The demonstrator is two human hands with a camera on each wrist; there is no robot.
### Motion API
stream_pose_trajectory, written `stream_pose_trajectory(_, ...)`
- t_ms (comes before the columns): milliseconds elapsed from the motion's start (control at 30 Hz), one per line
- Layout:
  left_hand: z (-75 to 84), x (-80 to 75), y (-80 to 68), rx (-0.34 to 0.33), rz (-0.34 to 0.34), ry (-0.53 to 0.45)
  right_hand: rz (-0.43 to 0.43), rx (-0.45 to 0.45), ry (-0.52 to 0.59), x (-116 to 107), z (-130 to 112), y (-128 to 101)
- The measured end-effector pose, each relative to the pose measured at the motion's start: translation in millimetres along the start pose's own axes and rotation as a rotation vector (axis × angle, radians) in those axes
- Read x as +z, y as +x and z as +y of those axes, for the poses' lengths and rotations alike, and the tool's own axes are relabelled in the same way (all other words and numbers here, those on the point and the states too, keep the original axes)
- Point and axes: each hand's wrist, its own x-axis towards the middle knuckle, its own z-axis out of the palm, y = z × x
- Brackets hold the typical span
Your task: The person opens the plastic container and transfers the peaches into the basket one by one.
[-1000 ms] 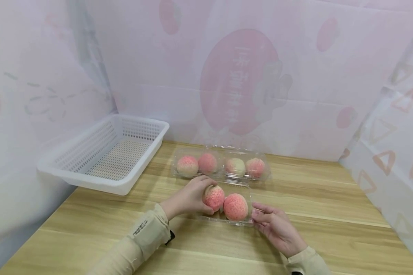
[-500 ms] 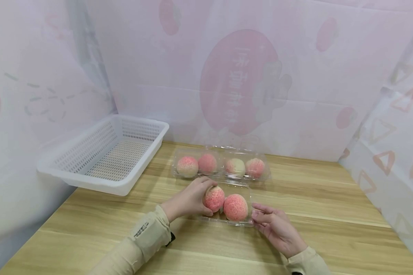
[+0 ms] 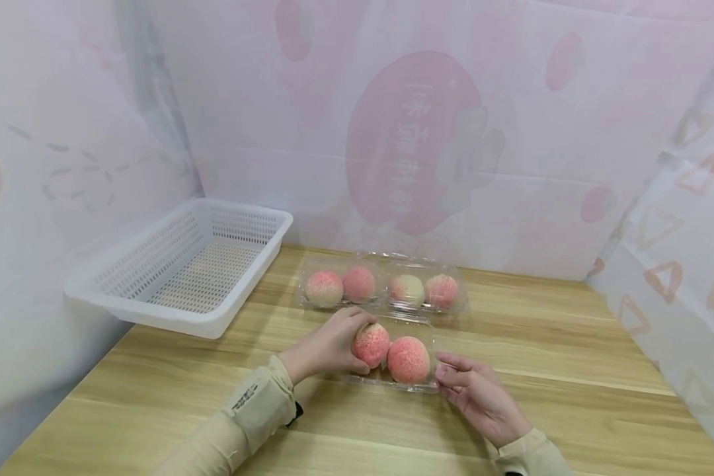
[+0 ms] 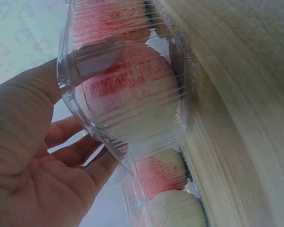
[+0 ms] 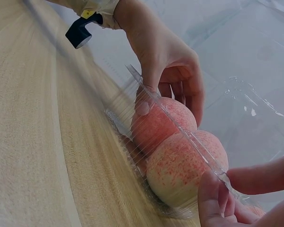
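Observation:
In the head view, a clear plastic clamshell box (image 3: 421, 324) stands on the table holding two pink-and-cream peaches. My left hand (image 3: 332, 344) grips the left peach (image 3: 371, 345), thumb at its near side and fingers at its far side. The left wrist view shows the thumb (image 4: 102, 56) through the ribbed box wall, against the peach. Beside it sits the right peach (image 3: 408, 360), untouched by the left hand. My right hand (image 3: 478, 400) pinches the box's right rim between thumb and fingers, clearly seen in the right wrist view.
Behind, against the printed backdrop, two peach pairs (image 3: 324, 288) (image 3: 441, 291) lie in clear plastic packaging. A white slotted basket (image 3: 214, 324) stands at the left on the wooden table (image 3: 571, 344). Fabric walls enclose the back and sides.
Hardly anything differs. Both hands keep their places on the peach and the box rim; the two front peaches have shifted very slightly to the right.

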Motion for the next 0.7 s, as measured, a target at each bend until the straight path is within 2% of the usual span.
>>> stream_pose_trajectory(200,0.7,-0.3,-0.5,-0.011,-0.004,-0.008,-0.009,-0.002,-0.012,0.2,-0.9,0.4)
stream_pose_trajectory(700,0.6,-0.4,0.1,0.010,0.006,0.002,-0.015,0.000,-0.011,-0.2,-0.5,0.9)
